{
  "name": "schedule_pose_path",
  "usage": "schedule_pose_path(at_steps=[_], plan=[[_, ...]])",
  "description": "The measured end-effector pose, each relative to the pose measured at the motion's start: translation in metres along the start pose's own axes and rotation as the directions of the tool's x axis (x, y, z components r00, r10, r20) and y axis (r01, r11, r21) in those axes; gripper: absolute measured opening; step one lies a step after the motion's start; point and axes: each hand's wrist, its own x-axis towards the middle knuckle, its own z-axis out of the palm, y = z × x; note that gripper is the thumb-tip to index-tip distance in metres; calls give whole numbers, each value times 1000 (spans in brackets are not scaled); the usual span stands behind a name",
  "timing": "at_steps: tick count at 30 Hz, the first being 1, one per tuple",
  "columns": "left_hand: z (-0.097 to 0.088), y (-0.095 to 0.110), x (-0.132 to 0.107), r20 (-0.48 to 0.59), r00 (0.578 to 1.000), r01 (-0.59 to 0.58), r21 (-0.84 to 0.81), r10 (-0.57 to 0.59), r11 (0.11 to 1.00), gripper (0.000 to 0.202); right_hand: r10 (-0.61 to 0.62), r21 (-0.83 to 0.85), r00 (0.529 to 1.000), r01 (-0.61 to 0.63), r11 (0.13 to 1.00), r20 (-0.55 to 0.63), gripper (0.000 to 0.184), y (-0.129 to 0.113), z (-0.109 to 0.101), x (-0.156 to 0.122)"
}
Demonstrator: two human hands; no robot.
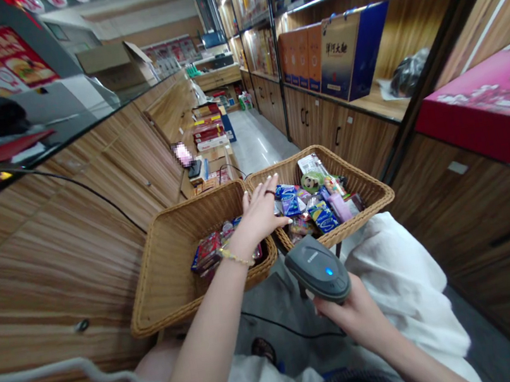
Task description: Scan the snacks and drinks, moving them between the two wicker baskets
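Observation:
My left hand (261, 212) reaches forward over the adjoining rims of two wicker baskets, its fingers stretched out and nothing visible in them. Just past its fingertips, the right basket (375, 195) holds blue snack packets (322, 217), a round green item (312, 182) and a light purple item (339, 205). The left basket (155, 263) contains several red and dark packs (207, 252), partly hidden by my left forearm. Wrapped around the handle of a dark grey barcode scanner (317, 268), my right hand (349, 308) is below the right basket. A blue light glows on the scanner's top.
Wooden cabinets (104, 175) and a dark-topped counter stand on the left. Shelves with boxed goods (344, 53) line the right, beside a pink and red box (492, 111). A black cable (290, 332) hangs below the baskets. Stacked boxes (210, 127) lie ahead along the aisle.

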Motion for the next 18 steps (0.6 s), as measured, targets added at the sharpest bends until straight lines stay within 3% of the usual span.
schedule_pose_path(at_steps=[2, 5, 13, 18], plan=[[4, 7, 20, 145, 989, -37, 110, 21, 993, 121, 1, -2, 1000, -1, 1000, -3, 12, 1, -1, 1], [12, 13, 46, 214, 976, -60, 145, 28, 988, 124, -9, 1, 1000, 9, 1000, -2, 11, 2, -3, 2], [41, 14, 76, 291, 955, -125, 208, 61, 970, 129, -4, 6, 1000, 4, 1000, -3, 10, 7, -4, 3], [38, 13, 74, 261, 962, -137, 218, 78, 966, 123, 10, 11, 1000, -10, 1000, -5, 11, 8, -6, 3]])
